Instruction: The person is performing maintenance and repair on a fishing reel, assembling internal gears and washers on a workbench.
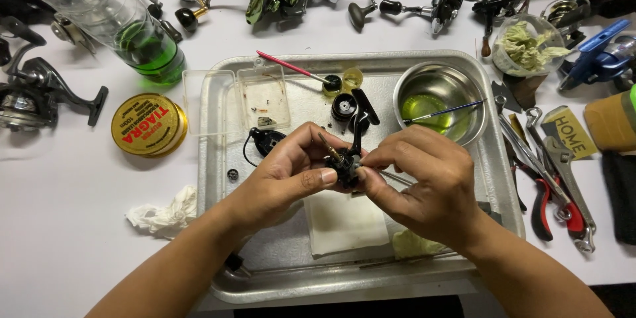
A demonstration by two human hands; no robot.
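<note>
Both my hands meet over a metal tray (218, 112). My left hand (285, 172) grips a small black fishing reel body (346, 167) with a brass shaft sticking up from it. My right hand (424, 179) pinches the right side of the same reel body with thumb and forefinger. A black arm of the reel rises above my fingers. On the tray lie a black reel part (265, 139), a black spool (344, 106), a white paper sheet (344, 222) and a clear plastic parts box (262, 96).
A steel bowl (440, 96) with green liquid and a thin brush sits in the tray's far right corner. A round yellow tin (147, 124) and a clear bottle with green liquid (112, 13) stand left. Pliers and wrenches (550, 179) lie right. Several fishing reels line the far edge.
</note>
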